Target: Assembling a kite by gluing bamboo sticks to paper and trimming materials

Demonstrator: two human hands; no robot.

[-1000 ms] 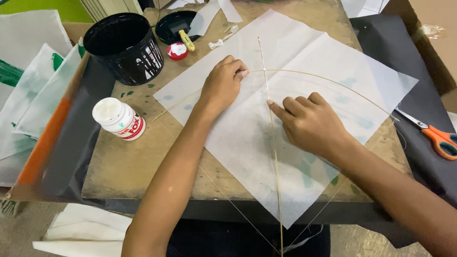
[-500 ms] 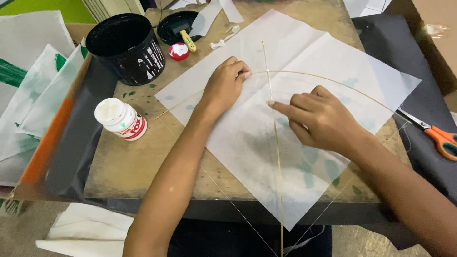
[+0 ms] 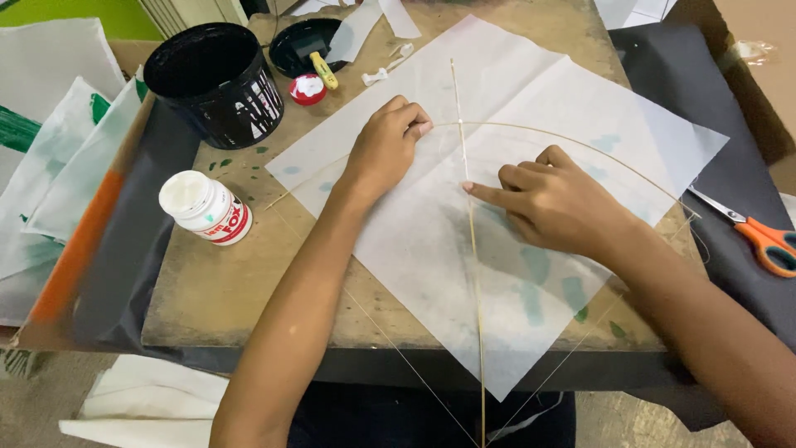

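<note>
We worked at a worn wooden table (image 3: pixel 249 290), its top stained with small green marks, with dark sheeting (image 3: pixel 124 249) draped along its left edge and more at the far right. Past the left edge lay pale sheets with green and orange on them (image 3: pixel 58 199), and folded white paper (image 3: pixel 141 406) rested on the floor near us.

A large square of thin white paper (image 3: pixel 431 249) lay cornerwise over the middle of the table, its near corner hanging past the edge. Along it ran a straight thin stick (image 3: pixel 473 274), far to near, and a second stick (image 3: pixel 580 145) bowed across it in an arc. Fine strings ran from the bow's ends toward the stick's near end.

Our left hand (image 3: pixel 385 149) rested on the paper just left of the straight stick, fingers curled and tips pinched at the bowed stick where it met the straight one — though whether they truly gripped it we could not tell. Our right hand (image 3: pixel 555 203) lay flat-ish to the right, its forefinger stretched out and pressing at the straight stick, the other fingers bent; it held nothing.

To the left stood a white glue bottle (image 3: pixel 206 207), and farther off a black bucket (image 3: pixel 211 79), a black lid (image 3: pixel 303 46) and a small red cap (image 3: pixel 308 89). Orange-handled scissors (image 3: pixel 759 236) lay at the right — well apart from both hands.
</note>
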